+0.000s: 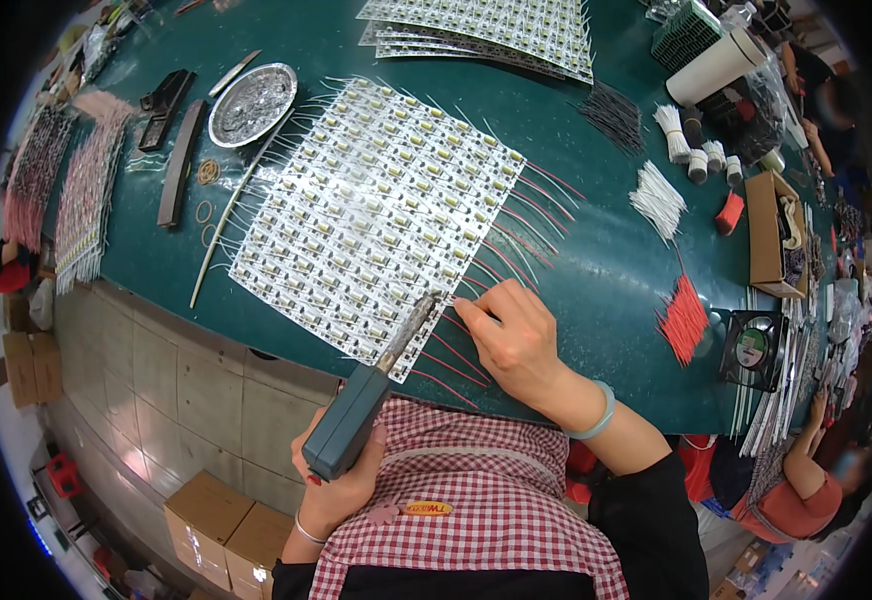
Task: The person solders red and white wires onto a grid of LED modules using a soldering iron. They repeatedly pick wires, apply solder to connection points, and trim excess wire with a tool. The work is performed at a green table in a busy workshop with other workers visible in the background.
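A white panel of circuit boards (356, 200) with rows of small yellowish parts lies tilted on the green table. Thin white wires stick out along its left edge, red and white ones along its right. My left hand (351, 475) is closed round the boxy dark-green handle of a soldering iron (349, 425). The iron's tip rests at the panel's lower right edge. Right beside that tip, my right hand (511, 335) pinches a thin wire at the edge, mostly hidden by the fingertips. Several red wires (451, 385) pass below that hand.
More panels (486, 35) are stacked at the far edge. A metal dish (253, 105) stands left of the panel. Bundles of red wires (683, 320), white wires (658, 203) and a small fan (753, 350) lie at right. Co-workers sit along the right side.
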{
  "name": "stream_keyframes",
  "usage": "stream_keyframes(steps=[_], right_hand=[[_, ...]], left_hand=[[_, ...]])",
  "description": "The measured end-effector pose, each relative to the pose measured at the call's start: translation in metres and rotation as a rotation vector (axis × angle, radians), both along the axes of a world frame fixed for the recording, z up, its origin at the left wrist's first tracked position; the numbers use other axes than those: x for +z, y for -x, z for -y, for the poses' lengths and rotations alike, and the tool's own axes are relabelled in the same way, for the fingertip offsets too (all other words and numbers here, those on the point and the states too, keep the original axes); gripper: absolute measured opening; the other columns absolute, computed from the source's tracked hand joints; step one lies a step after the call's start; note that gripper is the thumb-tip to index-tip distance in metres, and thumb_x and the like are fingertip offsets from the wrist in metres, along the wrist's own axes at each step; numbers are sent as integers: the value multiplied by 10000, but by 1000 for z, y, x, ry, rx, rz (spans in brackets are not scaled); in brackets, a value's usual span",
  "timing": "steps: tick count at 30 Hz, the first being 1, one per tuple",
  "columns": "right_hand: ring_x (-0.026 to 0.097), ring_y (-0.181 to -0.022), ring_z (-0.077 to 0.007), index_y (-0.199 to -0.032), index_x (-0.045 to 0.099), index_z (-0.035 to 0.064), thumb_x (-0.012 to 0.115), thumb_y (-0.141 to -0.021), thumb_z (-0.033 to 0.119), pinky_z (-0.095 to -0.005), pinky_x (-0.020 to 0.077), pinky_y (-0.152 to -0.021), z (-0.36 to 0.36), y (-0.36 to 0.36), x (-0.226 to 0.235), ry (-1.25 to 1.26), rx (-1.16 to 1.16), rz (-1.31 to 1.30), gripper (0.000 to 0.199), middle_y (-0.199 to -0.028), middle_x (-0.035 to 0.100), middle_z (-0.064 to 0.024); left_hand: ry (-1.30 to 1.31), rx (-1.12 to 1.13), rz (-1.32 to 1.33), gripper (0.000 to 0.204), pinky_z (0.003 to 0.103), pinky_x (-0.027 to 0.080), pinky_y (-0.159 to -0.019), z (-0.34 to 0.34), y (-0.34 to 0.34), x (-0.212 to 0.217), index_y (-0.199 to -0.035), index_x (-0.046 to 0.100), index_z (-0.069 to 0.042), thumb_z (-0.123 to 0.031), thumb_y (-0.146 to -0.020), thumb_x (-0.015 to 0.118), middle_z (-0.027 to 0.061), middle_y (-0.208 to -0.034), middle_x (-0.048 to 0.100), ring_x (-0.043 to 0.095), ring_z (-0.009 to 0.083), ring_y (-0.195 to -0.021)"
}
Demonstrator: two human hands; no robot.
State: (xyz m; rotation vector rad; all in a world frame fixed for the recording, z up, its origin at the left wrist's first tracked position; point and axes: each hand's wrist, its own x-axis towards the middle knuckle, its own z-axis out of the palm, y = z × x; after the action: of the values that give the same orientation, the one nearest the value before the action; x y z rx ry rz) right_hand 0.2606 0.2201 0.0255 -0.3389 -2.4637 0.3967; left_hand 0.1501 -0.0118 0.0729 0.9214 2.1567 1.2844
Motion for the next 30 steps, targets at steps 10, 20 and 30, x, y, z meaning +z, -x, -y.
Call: stream_keyframes(steps=[10, 20, 30], right_hand=[[532, -659, -197, -926, 683, 44, 701, -701, -3, -314, 420, -541, 17, -4, 5, 26, 16, -37, 231, -727, 529, -33], [542, -641, -204, -935, 703, 44, 735, -688, -38, -324, 432, -517, 19, -3, 5, 56, 17, 0, 262, -717, 546, -45], [520, -659, -185, -909, 678, 49, 694, -727, 20, -307, 410, -539, 18, -2, 2, 18, 19, -1, 185, -718, 498, -28]], left_hand=[[-9, 15, 51, 227, 251, 484, -561, 6, 1, 4, -984, 682, 38, -5, -768, 738, 92, -864, 654, 620, 131, -656], [-36, -3, 27, 194, 256, 475, -542, 11, -1, 3, -942, 682, 44, 11, -758, 736, 87, -802, 639, 610, 136, -617], [1, 30, 156, 171, 265, 454, -539, 12, -4, -2, -926, 672, 53, 31, -764, 721, 88, -795, 636, 589, 115, -627]])
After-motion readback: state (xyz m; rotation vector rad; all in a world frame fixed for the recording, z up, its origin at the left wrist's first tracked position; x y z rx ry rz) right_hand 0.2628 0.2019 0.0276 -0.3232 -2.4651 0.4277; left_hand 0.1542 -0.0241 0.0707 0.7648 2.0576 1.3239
